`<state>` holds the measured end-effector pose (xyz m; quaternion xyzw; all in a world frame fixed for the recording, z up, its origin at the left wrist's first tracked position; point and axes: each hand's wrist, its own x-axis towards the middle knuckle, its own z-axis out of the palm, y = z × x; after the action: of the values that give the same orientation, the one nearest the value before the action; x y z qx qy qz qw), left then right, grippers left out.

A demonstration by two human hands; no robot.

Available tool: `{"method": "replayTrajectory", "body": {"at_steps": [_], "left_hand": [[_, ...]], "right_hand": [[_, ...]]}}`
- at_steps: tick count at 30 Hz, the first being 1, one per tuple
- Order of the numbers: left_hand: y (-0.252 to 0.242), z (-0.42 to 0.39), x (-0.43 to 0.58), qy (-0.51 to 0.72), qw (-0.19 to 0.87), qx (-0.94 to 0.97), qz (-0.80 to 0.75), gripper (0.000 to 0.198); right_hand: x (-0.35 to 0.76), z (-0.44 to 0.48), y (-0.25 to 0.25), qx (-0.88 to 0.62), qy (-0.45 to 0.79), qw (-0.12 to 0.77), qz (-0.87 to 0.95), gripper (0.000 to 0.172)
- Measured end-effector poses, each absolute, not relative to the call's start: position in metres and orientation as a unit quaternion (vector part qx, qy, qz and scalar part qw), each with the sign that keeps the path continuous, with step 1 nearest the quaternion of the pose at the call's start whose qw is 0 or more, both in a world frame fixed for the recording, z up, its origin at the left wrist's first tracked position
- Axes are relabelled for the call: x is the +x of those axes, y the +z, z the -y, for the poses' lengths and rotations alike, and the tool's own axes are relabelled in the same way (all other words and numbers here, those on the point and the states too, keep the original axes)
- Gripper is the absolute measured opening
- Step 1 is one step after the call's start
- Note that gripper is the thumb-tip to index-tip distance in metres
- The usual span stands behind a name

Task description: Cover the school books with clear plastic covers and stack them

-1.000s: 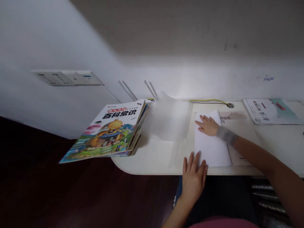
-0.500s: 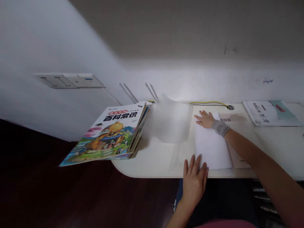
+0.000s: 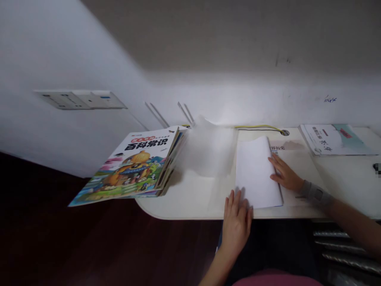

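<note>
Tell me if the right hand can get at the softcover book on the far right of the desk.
Probably yes. The right hand rests on a printed page, and the softcover book lies just beyond it on the white desk, with no object showing between them.

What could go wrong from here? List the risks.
The picture book stack overhangs the desk, so a bump might tip it to the floor. The white paper lies close to the desk's front edge, with the left hand at its lower edge and the right hand beside it; a careless push could slide it off.
</note>
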<state>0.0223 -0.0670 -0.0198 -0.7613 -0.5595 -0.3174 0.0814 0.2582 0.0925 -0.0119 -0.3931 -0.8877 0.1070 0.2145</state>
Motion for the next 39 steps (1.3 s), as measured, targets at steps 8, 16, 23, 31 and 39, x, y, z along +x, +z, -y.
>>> {"method": "replayTrajectory", "body": {"at_steps": [8, 16, 23, 31, 39], "left_hand": [[-0.015, 0.061, 0.081, -0.236, 0.034, -0.822, 0.517, 0.083], [-0.033, 0.054, 0.078, -0.199, 0.093, -0.808, 0.547, 0.086], [-0.028, 0.058, 0.072, -0.185, 0.114, -0.803, 0.555, 0.082], [-0.026, 0.057, 0.068, -0.151, 0.116, -0.808, 0.558, 0.081], [-0.025, 0.061, 0.063, -0.120, 0.127, -0.802, 0.572, 0.082]], "right_hand": [[0.253, -0.069, -0.015, -0.378, 0.065, 0.170, 0.908, 0.075], [0.254, -0.068, -0.012, -0.359, 0.052, 0.140, 0.921, 0.074], [0.252, -0.067, -0.011, -0.343, 0.042, 0.122, 0.930, 0.073], [0.252, -0.066, -0.010, -0.335, 0.024, 0.117, 0.935, 0.074], [0.253, -0.065, -0.011, -0.316, 0.002, 0.112, 0.942, 0.076]]}}
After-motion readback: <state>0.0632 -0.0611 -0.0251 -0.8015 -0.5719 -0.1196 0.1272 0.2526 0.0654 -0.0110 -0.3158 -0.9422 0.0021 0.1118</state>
